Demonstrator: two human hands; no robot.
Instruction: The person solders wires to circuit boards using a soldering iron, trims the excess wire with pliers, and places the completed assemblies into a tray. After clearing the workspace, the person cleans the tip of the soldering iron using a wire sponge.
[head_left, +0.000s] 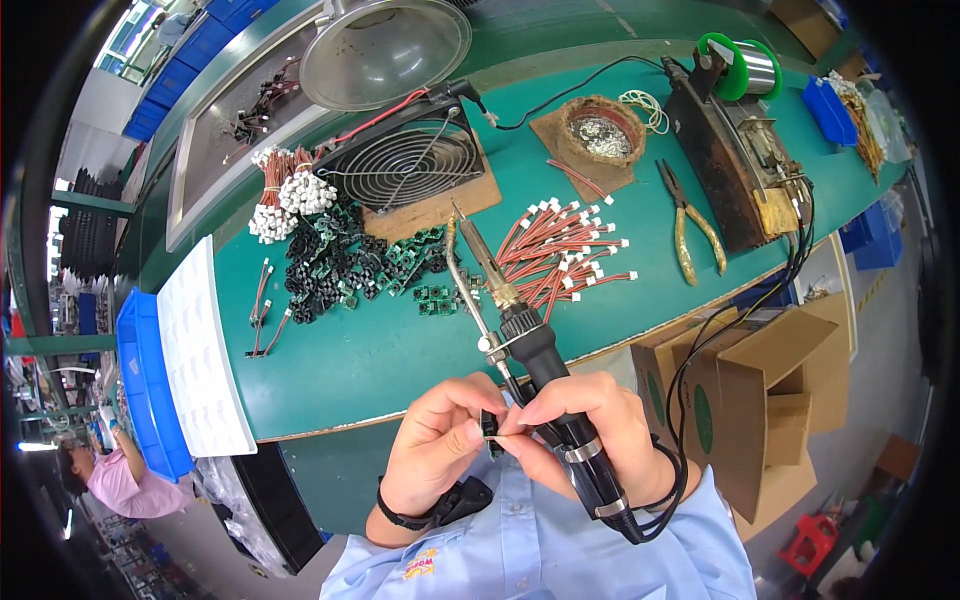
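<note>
My left hand is closed, pinching a small black electronic part between thumb and fingers in front of my chest. In my right hand lies a black soldering iron with a metal solder-feed tube clamped along it; its tip points away over the bench. The thumb and forefinger of that same hand also meet at the black part, beside the left fingertips. Beyond the iron, red-and-black wire leads with white connectors are spread out. Left of the tip is a heap of small black and green circuit boards.
On the green bench stand a fan, a bowl of solder, pliers and a dark metal unit with a solder spool. Bundled leads, a white sheet and a blue bin are left; cardboard boxes right.
</note>
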